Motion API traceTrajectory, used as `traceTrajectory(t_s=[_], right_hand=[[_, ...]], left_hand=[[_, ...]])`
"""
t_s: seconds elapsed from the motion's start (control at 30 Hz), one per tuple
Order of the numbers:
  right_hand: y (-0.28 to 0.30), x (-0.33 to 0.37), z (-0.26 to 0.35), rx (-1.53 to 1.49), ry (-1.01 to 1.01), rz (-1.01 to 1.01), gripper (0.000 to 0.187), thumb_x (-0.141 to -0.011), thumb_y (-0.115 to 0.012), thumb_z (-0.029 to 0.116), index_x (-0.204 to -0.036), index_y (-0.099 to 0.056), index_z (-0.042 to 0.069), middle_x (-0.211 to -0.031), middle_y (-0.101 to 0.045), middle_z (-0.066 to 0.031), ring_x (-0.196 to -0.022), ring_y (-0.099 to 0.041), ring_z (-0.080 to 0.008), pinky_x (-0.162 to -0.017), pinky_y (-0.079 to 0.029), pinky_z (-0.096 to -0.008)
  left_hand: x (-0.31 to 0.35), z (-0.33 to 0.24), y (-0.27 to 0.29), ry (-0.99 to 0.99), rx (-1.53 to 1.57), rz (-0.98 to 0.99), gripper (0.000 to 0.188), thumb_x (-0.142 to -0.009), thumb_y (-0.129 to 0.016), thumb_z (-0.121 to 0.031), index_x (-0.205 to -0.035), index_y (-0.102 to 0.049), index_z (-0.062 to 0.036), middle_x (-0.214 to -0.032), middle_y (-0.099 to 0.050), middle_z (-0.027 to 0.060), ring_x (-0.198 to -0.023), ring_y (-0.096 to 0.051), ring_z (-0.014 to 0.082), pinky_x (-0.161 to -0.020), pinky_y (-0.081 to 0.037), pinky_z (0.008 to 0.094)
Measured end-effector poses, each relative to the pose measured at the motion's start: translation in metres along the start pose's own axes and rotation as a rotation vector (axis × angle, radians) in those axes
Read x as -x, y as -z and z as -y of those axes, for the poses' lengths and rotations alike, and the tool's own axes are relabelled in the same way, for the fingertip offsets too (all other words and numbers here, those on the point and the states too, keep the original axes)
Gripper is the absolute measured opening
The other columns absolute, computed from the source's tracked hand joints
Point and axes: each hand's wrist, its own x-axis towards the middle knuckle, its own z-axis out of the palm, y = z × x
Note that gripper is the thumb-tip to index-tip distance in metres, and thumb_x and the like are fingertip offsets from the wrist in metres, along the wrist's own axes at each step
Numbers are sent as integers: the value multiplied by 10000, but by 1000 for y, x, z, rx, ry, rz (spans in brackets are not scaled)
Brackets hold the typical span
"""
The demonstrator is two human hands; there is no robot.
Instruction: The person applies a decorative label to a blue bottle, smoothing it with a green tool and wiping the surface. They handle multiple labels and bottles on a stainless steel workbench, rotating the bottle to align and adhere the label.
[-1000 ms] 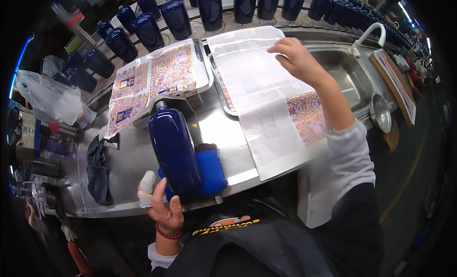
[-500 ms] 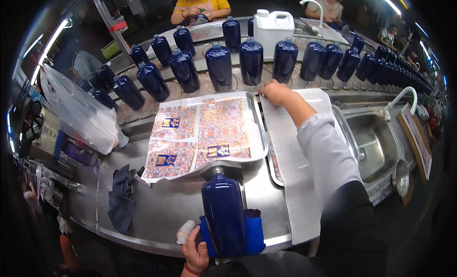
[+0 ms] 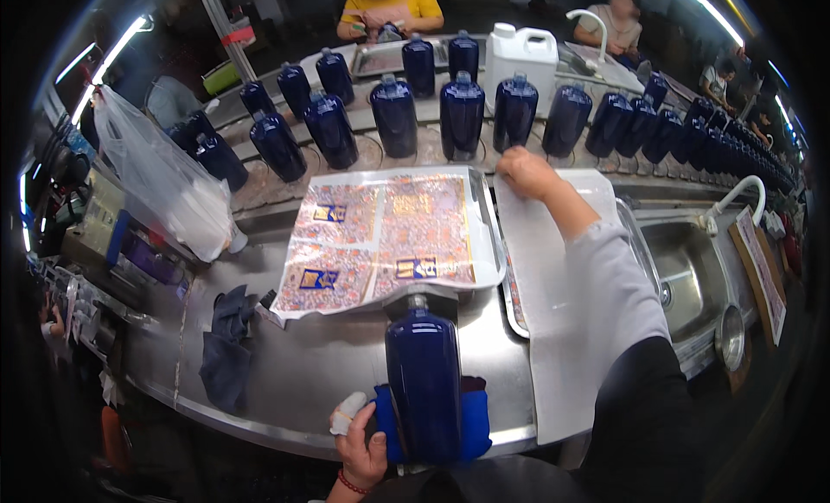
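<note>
A dark blue glass bottle point(image 3: 424, 382) lies on a bright blue cloth pad point(image 3: 475, 423) at the table's front edge, its neck pointing away from me. Beside it, my left hand point(image 3: 361, 451) rests with fingers apart against the pad's left side; one finger wears a white wrap. My right hand point(image 3: 527, 172) is closed at the far-left corner of a long white sheet point(image 3: 553, 304). What its fingertips pinch is hidden. The sheet lies over a metal tray and hangs past the front edge. Left of it, printed decal sheets point(image 3: 380, 235) with colourful patterns cover another tray.
Blue bottles point(image 3: 393, 118) stand in a row along a segmented conveyor behind the trays. A white jug point(image 3: 521, 66) stands beyond them. On the right is a sink point(image 3: 679, 265) with a tap. A dark cloth point(image 3: 227, 347) and a plastic bag point(image 3: 164, 175) are left. Co-workers sit opposite.
The whole view has shifted, so things sit farther right in the picture. My right hand stays at the sheet's corner, its fingers more curled. My left hand remains beside the bottle.
</note>
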Motion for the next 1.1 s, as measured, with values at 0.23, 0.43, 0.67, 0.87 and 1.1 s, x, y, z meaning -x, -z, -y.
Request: traceTrajectory(t_s=[0.23, 0.43, 0.67, 0.87, 1.1], right_hand=[[13, 1, -10, 29, 94, -113, 93, -910, -605, 174, -912, -685, 127, -1027, -651, -65, -1094, -602, -301, -893, -543, -435], [47, 25, -13, 1, 104, -64, 50, -885, -625, 113, -896, -667, 90, -1017, -638, -73, -1066, -598, -298, -898, -527, -420], [44, 52, -9, -25, 3, -103, 114, -916, -621, 180, -975, -714, 152, -1090, -653, -51, -1076, -614, -299, -907, -536, -436], [14, 46, -1, 18, -131, -99, 270, -952, -611, 227, -1200, -715, 244, -1173, -647, -50, -1162, -597, -298, -949, -530, -448], [3, 26, 12, 128, -49, 8, 511, -901, -609, 78, -1355, -644, 310, -1342, -558, -9, -1277, -522, -260, -975, -517, -415]], left_hand=[[8, 8, -4, 32, 1, 29, 546, -1065, -456, -401, -1329, -570, 63, -1378, -550, 274, -1304, -511, 418, -1111, -363, 487], [8, 7, -5, 29, 0, 35, 537, -1070, -455, -395, -1331, -575, 58, -1355, -586, 246, -1306, -521, 399, -1110, -367, 480], [-4, 1, 5, -44, -79, -40, 514, -1066, -490, -372, -1326, -572, 65, -1363, -573, 250, -1280, -535, 399, -1099, -382, 471], [1, 1, -5, -42, -32, 13, 502, -1069, -491, -356, -1321, -575, 69, -1347, -584, 258, -1277, -543, 409, -1091, -400, 471], [8, 7, -10, 42, 46, 9, 501, -1069, -470, -348, -1318, -578, 72, -1340, -585, 265, -1265, -551, 412, -1087, -404, 477]])
